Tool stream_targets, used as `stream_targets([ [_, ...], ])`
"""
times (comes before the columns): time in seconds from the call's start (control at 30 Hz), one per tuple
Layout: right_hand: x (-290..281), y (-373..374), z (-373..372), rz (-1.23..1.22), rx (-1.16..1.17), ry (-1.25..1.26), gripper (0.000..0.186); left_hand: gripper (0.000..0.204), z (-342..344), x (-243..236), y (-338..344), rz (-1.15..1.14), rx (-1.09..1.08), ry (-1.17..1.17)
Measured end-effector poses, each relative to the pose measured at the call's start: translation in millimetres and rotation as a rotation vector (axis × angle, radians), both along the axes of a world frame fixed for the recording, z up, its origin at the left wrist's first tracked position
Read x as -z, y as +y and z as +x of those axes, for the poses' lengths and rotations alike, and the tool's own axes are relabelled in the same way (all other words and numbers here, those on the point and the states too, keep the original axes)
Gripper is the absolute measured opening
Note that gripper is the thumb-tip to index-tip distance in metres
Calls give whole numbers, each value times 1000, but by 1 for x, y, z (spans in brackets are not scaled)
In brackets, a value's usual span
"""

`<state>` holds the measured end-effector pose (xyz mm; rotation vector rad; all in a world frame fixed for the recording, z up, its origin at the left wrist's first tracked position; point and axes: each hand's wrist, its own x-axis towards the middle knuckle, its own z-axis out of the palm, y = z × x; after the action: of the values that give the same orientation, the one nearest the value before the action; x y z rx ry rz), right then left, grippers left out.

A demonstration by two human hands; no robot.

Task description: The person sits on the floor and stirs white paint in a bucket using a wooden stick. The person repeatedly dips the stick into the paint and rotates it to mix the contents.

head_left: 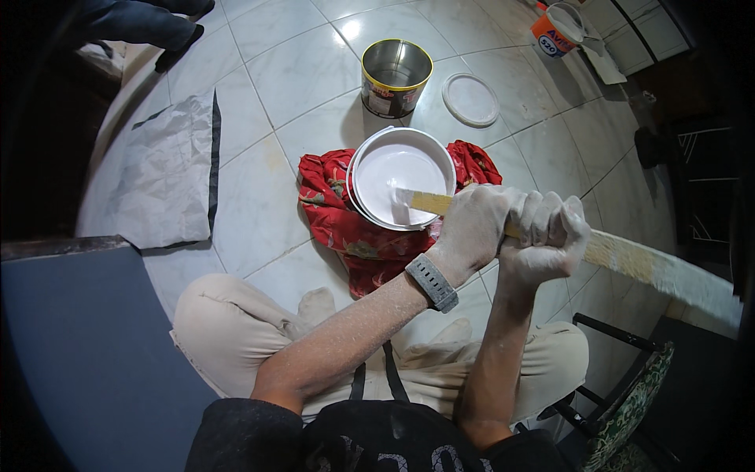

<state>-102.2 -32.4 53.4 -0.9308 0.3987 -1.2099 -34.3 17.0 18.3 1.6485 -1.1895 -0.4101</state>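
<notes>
My left hand (472, 224) and my right hand (546, 240), both dusted white, are closed around a long wooden stick (633, 259), right hand just beside the left. The stick's lower end dips into white paint or paste (393, 165) in a white bucket (362, 145). The bucket sits on a crumpled red floral cloth (326, 197) on the floor. The stick's other end, coated pale, reaches out to the lower right.
Around me on the tiles (275, 165) are an open metal tin (397, 102), a round lid (470, 100), an orange container (554, 35) and a paper sack (161, 177). A blue board (79, 346) is left, a chair (661, 393) right. Someone's dark-clad leg (141, 23) shows upper left.
</notes>
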Motion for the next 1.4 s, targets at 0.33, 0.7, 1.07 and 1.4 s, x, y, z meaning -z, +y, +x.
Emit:
stream_targets([
  [0.33,-13,18,6,-258,49,154,26,13,8,1,-5,-262,20,-43],
  [0.7,-9,6,10,36,-7,90,28,7,2,7,-2,36,30,82],
  [1.07,-5,11,0,-224,41,18,28,14,5,1,-6,-255,-23,-108],
  [1.4,-2,7,7,-98,83,249,29,11,-1,20,-14,-130,45,120],
])
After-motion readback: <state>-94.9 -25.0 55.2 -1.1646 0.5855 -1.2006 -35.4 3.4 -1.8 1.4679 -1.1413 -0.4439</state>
